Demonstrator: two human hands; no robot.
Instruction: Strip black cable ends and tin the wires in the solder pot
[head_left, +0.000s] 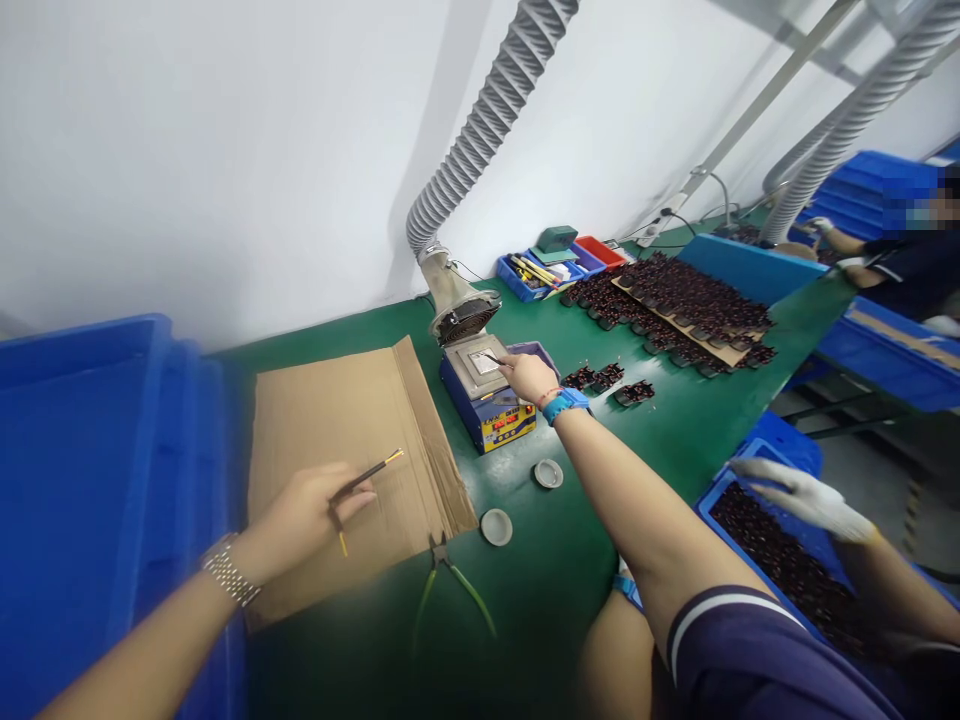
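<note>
Near edge of the green worktop: left hand (300,520) over a flattened cardboard sheet (337,450), forearm reaching in from lower left, silver link watch (229,570) on the wrist. Fingers curled, pinching a black wire (367,478) with stripped yellow-gold ends, which angles up and to the right above the cardboard. A short yellow lead (342,543) hangs below the grip. Right arm stretched forward from the lower right, navy sleeve (735,650) at the shoulder, blue wristband (564,404) on the wrist. Right hand (529,378) is turned down, fingertips pinching a short dark wire (491,358) over the square metal top of a blue-and-yellow soldering station (487,425). Hands well apart, each holding its own wire. Green-handled pliers (450,590) lie open just past the cardboard corner, with two small round metal dishes (496,527) nearby. Blue bin (90,500) along the left side. To the right, a co-worker's white-gloved hand (799,498) rests on a blue bin (780,560) of dark wired parts. Farther on, rows of dark parts (675,300) sit on a cardboard board, and a fume hood (454,300) with a ribbed hose (480,130) stands behind the station.
</note>
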